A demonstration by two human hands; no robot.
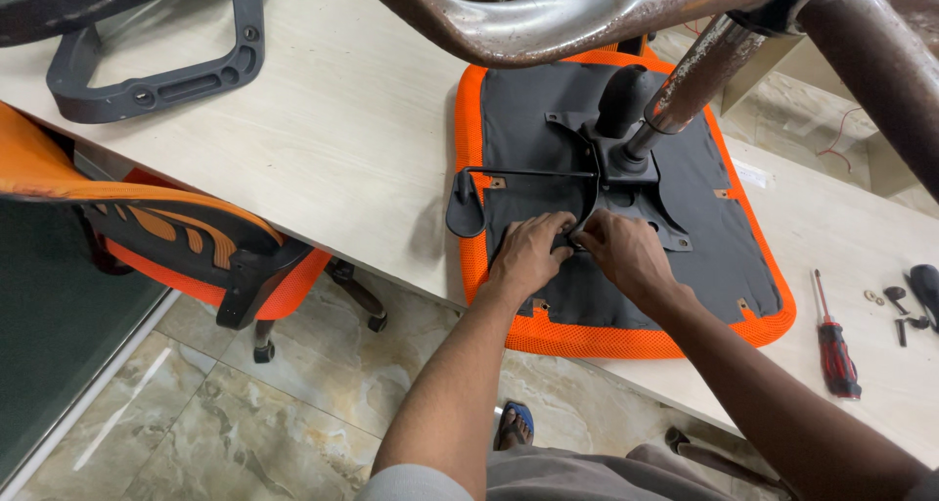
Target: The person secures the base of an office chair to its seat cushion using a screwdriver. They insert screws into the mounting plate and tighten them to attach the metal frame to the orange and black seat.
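While two hands [577, 251] pinch one black mechanism plate [626, 193] together, one seat [626, 335], one screwdriver [836, 349].

- The place looks like a small workshop where office chairs are put together or repaired.
- An upturned orange chair seat [626, 217] lies on a long pale worktable [333, 149], with its metal mechanism and gas column showing.
- A rusty chair base [626, 12] stands up above the seat.
- A red screwdriver [836, 349] and loose screws [885, 305] lie on the table.
- A grey armrest frame [156, 70] rests further away, and a finished orange chair [176, 237] stands on the marble tile floor [245, 413].
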